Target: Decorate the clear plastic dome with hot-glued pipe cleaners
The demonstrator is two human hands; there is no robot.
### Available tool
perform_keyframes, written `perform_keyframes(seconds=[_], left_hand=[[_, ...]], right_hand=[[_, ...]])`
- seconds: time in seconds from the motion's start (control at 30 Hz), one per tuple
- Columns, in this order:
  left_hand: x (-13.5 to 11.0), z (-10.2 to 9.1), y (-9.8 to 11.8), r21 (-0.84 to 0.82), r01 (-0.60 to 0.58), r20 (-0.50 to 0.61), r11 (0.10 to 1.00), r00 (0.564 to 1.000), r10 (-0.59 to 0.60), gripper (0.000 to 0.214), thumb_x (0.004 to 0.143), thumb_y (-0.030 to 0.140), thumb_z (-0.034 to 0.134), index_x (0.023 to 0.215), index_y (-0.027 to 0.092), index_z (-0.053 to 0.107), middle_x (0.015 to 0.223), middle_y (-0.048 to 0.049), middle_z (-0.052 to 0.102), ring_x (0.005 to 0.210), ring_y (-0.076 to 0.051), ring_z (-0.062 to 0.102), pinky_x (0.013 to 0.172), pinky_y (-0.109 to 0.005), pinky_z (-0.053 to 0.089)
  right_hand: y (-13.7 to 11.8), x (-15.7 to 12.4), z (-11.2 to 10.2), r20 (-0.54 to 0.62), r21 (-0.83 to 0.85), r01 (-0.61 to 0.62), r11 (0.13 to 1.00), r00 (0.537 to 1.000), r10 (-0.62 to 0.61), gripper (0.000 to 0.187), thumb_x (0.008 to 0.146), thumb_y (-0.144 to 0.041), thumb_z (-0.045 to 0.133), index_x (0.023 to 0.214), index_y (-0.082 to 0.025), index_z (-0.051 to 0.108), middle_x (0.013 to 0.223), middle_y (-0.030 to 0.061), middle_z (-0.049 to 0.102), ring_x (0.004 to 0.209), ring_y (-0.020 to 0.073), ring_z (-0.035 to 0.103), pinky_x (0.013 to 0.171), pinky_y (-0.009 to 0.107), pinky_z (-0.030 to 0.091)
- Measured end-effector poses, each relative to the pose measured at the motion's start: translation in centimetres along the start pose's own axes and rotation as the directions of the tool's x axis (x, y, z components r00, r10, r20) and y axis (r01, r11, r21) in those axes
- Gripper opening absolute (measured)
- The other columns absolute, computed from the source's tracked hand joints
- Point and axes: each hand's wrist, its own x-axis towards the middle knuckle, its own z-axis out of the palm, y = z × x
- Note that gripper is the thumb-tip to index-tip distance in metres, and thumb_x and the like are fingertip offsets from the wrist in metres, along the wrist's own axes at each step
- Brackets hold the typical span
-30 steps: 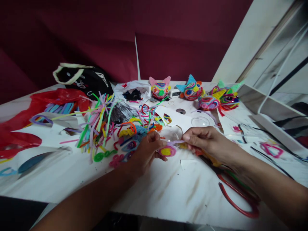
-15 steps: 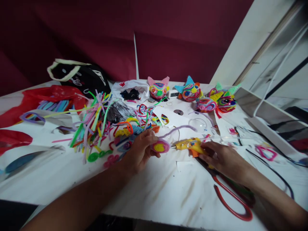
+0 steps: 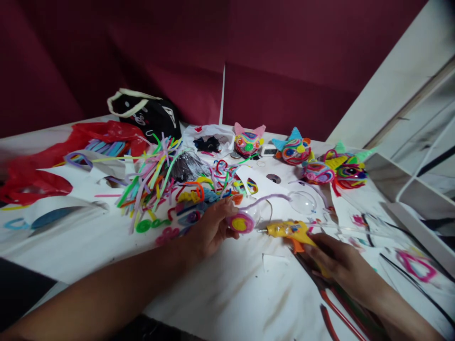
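Observation:
My left hand (image 3: 209,229) pinches a coiled pink and yellow pipe-cleaner disc (image 3: 241,222) just above the white table (image 3: 231,293). A lilac pipe-cleaner tail (image 3: 270,199) runs from the disc up to the right. My right hand (image 3: 337,263) is closed round the handle of a yellow and orange glue gun (image 3: 289,230). The gun's metal tip points left and sits a little right of the disc. A clear plastic half-sphere (image 3: 303,202) lies just behind the gun.
A heap of coloured pipe cleaners (image 3: 156,180) lies left of centre. Several finished pipe-cleaner animal heads (image 3: 295,149) stand at the back. A black bag (image 3: 149,113) and red plastic (image 3: 53,156) sit back left. Red-handled scissors (image 3: 341,308) lie near my right wrist.
My right hand let go of the lilac pipe cleaner, moved right and took hold of the glue gun. The left hand kept the coiled disc. The view shifted slightly.

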Motion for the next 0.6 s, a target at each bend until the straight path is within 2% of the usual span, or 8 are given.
perform_keyframes(seconds=[0.07,0.1,0.23,0.3,0.4,0.5,0.6], left_hand=[[0.1,-0.1,-0.1,-0.005,0.001,-0.004,1.0,1.0,-0.001,0.035,0.06,0.031,0.078,0.073,0.019,0.047,0.062,0.0064,0.051,0.049,-0.007,0.05,0.039,-0.016,0.045],[0.1,-0.1,-0.1,-0.004,0.0,-0.008,1.0,1.0,0.0,0.035,0.06,0.031,0.078,0.074,0.019,0.048,0.063,0.0062,0.051,0.05,-0.007,0.05,0.039,-0.016,0.045],[0.2,-0.1,-0.1,0.022,0.017,-0.015,1.0,1.0,-0.016,0.035,0.061,0.033,0.077,0.074,0.019,0.048,0.063,0.0059,0.05,0.051,-0.007,0.05,0.038,-0.017,0.045],[0.2,0.0,-0.1,0.036,0.017,-0.013,0.999,1.0,-0.016,0.035,0.061,0.033,0.077,0.073,0.019,0.047,0.064,0.0059,0.049,0.052,-0.008,0.05,0.038,-0.017,0.046],[0.1,0.0,-0.2,0.047,0.01,0.001,0.999,1.0,-0.011,0.035,0.062,0.033,0.076,0.073,0.019,0.046,0.065,0.006,0.046,0.052,-0.008,0.049,0.039,-0.018,0.048],[0.1,0.0,-0.3,0.053,0.013,0.023,0.999,1.0,-0.014,0.035,0.062,0.032,0.075,0.07,0.02,0.044,0.065,0.0064,0.043,0.05,-0.007,0.048,0.038,-0.018,0.048],[-0.1,0.3,-0.3,0.05,0.012,0.028,0.999,1.0,-0.013,0.036,0.06,0.031,0.075,0.068,0.02,0.042,0.064,0.0067,0.041,0.049,-0.006,0.047,0.037,-0.018,0.048]], right_hand=[[-0.2,-0.6,-0.1,-0.035,0.231,-0.034,0.972,0.998,0.043,0.046,0.081,-0.064,0.057,0.104,-0.024,0.059,0.097,0.0075,0.069,0.081,0.0254,0.067,0.067,0.036,0.056],[-0.4,-0.8,-0.2,-0.045,0.277,-0.023,0.96,0.998,0.037,0.044,0.08,-0.063,0.06,0.1,-0.024,0.06,0.095,0.0068,0.068,0.08,0.0244,0.066,0.065,0.034,0.056],[-1.3,-1.5,-0.7,-0.125,0.361,0.062,0.931,0.992,-0.017,0.038,0.076,-0.057,0.069,0.092,-0.024,0.061,0.084,0.0038,0.067,0.067,0.0183,0.061,0.052,0.025,0.051],[-1.5,-1.7,-0.9,-0.179,0.441,0.076,0.894,0.984,0.005,0.035,0.073,-0.052,0.074,0.092,-0.026,0.06,0.078,0.001,0.065,0.063,0.0158,0.059,0.051,0.023,0.051],[-1.5,-1.8,-1.1,-0.219,0.54,0.08,0.837,0.975,0.047,0.041,0.062,-0.046,0.084,0.091,-0.027,0.06,0.075,0.0,0.064,0.059,0.0152,0.059,0.049,0.023,0.053],[-1.0,-2.1,-1.2,-0.217,0.565,0.08,0.821,0.975,0.054,0.042,0.06,-0.044,0.085,0.091,-0.028,0.062,0.082,0.0029,0.068,0.063,0.0193,0.063,0.051,0.027,0.056],[-0.1,-2.7,-1.2,-0.238,0.449,0.126,0.885,0.971,-0.017,0.027,0.067,-0.042,0.081,0.081,-0.028,0.061,0.074,0.0028,0.066,0.062,0.0207,0.064,0.049,0.029,0.055]])
